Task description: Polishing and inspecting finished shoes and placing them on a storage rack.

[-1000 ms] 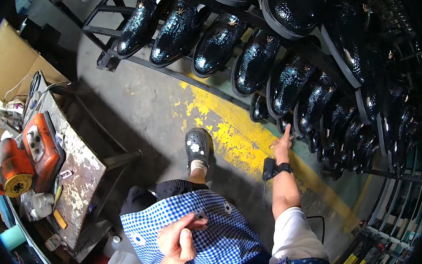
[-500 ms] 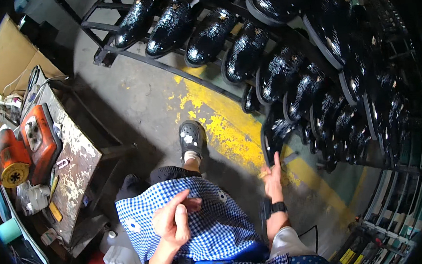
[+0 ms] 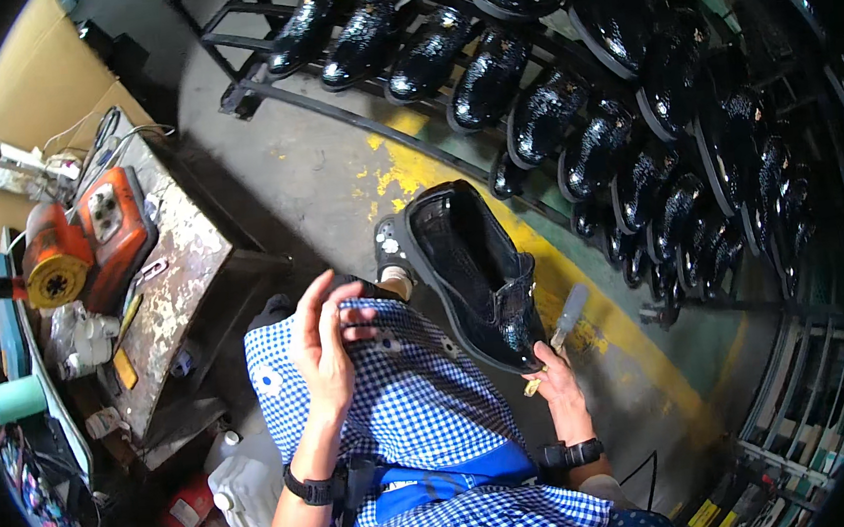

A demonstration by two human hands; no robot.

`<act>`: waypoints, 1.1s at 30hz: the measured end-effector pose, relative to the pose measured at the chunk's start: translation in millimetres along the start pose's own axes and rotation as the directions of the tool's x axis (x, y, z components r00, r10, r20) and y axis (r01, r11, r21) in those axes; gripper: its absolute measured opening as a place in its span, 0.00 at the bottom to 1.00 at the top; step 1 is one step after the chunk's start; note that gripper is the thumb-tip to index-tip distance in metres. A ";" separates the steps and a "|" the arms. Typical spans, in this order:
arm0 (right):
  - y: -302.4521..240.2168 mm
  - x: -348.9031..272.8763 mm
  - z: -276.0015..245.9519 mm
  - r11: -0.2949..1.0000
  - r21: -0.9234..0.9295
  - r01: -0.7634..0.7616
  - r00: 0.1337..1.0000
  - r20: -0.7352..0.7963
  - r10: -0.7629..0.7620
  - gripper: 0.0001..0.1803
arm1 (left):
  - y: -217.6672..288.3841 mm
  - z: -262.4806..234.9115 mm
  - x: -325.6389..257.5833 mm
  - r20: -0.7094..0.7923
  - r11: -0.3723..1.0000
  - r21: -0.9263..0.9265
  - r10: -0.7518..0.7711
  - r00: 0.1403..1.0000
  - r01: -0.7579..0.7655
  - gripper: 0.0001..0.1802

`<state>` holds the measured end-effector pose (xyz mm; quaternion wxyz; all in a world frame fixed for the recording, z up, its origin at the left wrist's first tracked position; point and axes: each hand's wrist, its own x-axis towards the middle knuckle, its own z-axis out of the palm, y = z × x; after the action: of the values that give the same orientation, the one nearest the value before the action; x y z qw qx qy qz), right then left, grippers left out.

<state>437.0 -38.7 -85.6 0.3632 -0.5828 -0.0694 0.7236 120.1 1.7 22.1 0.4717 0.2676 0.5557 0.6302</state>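
A glossy black shoe [image 3: 470, 259] hangs in front of me, its opening facing up and its toe pointing toward me. My right hand [image 3: 557, 382] grips it by the toe. Also between those fingers is a thin tool with a yellowish handle and a pale grey, brush-like head [image 3: 573, 307]; its exact kind is hard to make out. My left hand [image 3: 326, 357] is raised over the blue checked apron [image 3: 424, 404], empty, its fingers apart and slightly bent. It does not touch the shoe.
Rows of shiny black shoes [image 3: 491, 77] fill a dark metal rack [image 3: 328, 106] ahead and right. A worn bench [image 3: 187, 274] at left carries an orange machine [image 3: 118, 230]. White jugs [image 3: 246, 485] stand below it. Another rack [image 3: 787, 422] is at lower right.
My right hand has brought the shoe away from the rack, toward me and to the left, turning its opening up. My left hand has risen slightly and its fingers have spread.
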 end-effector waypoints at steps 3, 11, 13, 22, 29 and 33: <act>-19.8 -9.3 21.6 0.961 -0.006 0.276 0.937 0.225 -0.267 0.31 | 11.2 -8.1 9.0 -0.011 0.991 -0.069 -0.119 0.993 0.118 0.28; -53.9 -35.6 56.6 0.688 -0.399 0.606 0.790 0.404 -0.462 0.32 | 41.6 -33.2 13.8 0.197 0.962 -0.094 -0.234 0.952 0.256 0.35; -56.8 -39.8 62.2 0.625 -0.431 0.651 0.758 0.412 -0.505 0.35 | 42.6 -35.1 12.0 0.223 0.959 -0.190 -0.164 0.961 0.209 0.36; -60.7 -43.2 64.7 0.606 -0.429 0.670 0.739 0.462 -0.490 0.35 | 32.3 -30.2 8.8 0.246 0.973 -0.108 -0.171 0.954 0.203 0.33; -7.6 1.5 4.0 0.974 -0.023 0.225 0.974 -0.035 -0.226 0.19 | 10.3 -5.7 3.0 0.312 0.771 0.559 0.144 0.939 -0.304 0.22; 34.3 33.9 -41.2 0.946 0.293 0.140 0.951 -0.304 -0.047 0.20 | 0.4 2.5 -4.5 0.411 0.553 0.696 0.217 0.885 -0.458 0.18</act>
<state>456.6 -56.3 -143.3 0.4909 -0.6151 0.0720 0.6127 124.0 -1.2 23.9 0.2505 0.6321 0.6372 0.3629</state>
